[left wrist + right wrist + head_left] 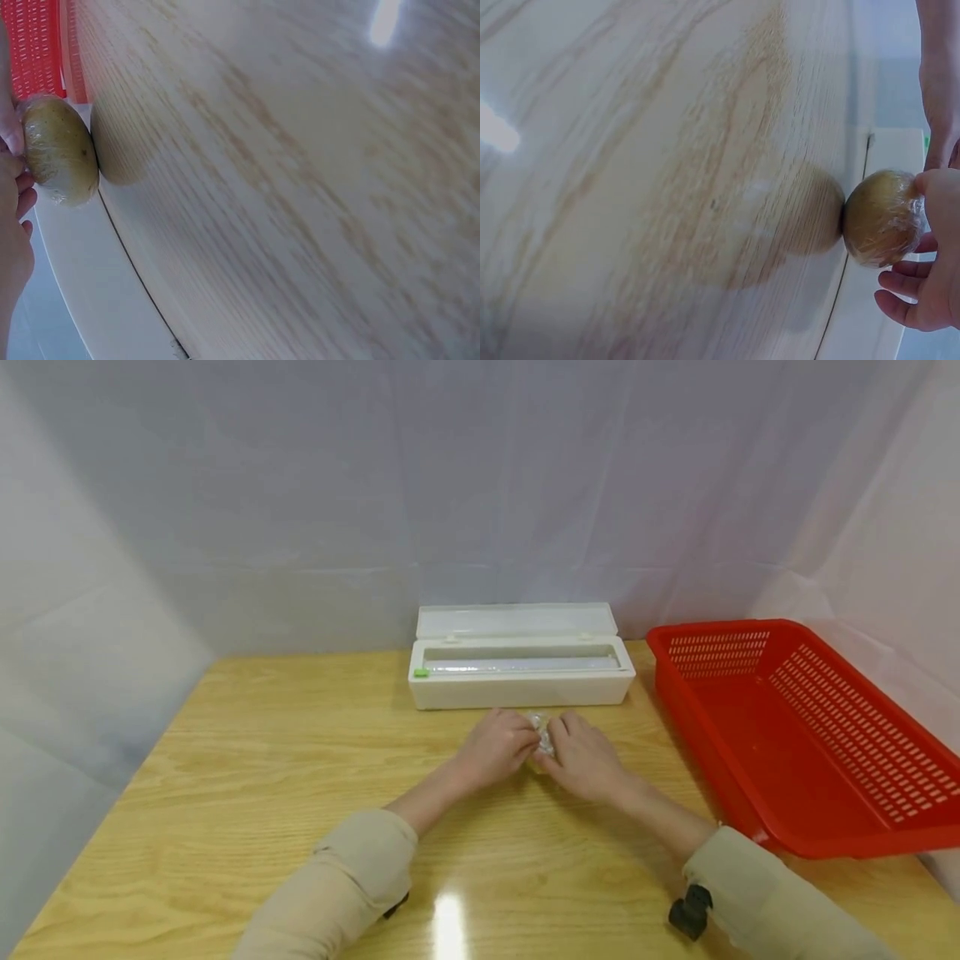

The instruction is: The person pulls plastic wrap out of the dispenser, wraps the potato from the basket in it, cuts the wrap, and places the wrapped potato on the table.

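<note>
A yellow-brown potato (60, 150) in clear plastic wrap (542, 739) stands on the table, just in front of a white wrap dispenser (521, 693). From the left, my left hand (500, 747) pinches the wrap gathered on top of the potato. My right hand (587, 760) holds the wrap from the other side, thumb against the potato's upper part in the right wrist view and the other fingers curled near its side. Between the hands the film looks crumpled. Seen from above, the hands hide most of the potato.
The dispenser's lid (517, 620) is raised, showing a roll of film (521, 665) inside, and a green slider (421, 673) sits at its left end. A red plastic basket (720, 752) with slotted sides stands at the right. White sheeting (465, 485) hangs behind the wooden table (247, 760).
</note>
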